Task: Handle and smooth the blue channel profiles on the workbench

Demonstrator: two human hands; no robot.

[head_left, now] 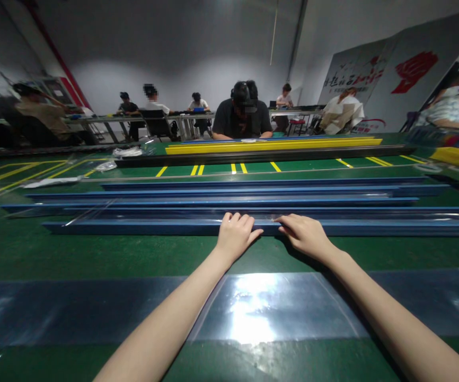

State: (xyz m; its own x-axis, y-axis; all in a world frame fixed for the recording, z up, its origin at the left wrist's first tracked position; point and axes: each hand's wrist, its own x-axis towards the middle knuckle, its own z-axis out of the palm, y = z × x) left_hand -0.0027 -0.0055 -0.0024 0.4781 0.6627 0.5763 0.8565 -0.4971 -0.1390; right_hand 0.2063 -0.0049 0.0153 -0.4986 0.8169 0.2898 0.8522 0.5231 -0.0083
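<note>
Lying straight, the front strip [197, 229] is long and blue.

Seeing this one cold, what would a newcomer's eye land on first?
Probably the two bare hands at the centre: the left hand and right hand, both on the nearest blue strip. White glare on the clear film lying across the green table in the foreground also pulls the eye. Farther off, the yellow strip and, upper right, the red fist emblem stand out.
</note>
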